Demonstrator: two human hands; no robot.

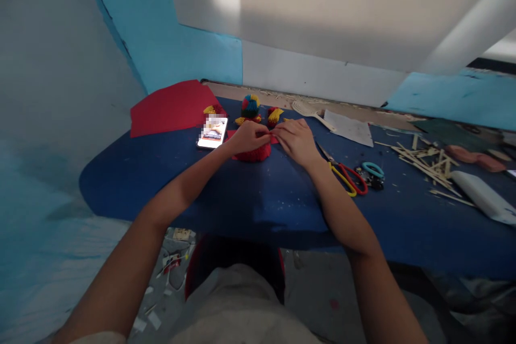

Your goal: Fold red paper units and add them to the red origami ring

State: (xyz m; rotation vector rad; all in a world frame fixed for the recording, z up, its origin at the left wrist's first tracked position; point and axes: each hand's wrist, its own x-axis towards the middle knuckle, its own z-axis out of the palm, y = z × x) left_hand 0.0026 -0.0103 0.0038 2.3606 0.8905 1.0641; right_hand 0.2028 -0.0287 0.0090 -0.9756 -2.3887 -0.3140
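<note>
My left hand (pixel 250 137) and my right hand (pixel 297 142) meet over the blue table, fingertips pinched together around a small red piece (pixel 274 139). Its exact kind is hard to make out. Just under my left hand lies a red fringed bundle (pixel 255 154), like yarn or cut paper, partly covered by the fingers. Behind the hands stands a multicoloured fringed ball (pixel 250 105) in blue, yellow and red. A red and yellow fringed piece (pixel 274 116) sits to the right of it. A lit phone (pixel 213 132) is left of my left hand.
Red sheets (pixel 173 110) lie at the back left of the blue table (pixel 133 172). Scissors with red and yellow handles (pixel 350 178) rest right of my right forearm, beside a light-blue ring (pixel 373 170). Farther right are wooden sticks (pixel 429 164) and a white bottle-like object (pixel 484 196).
</note>
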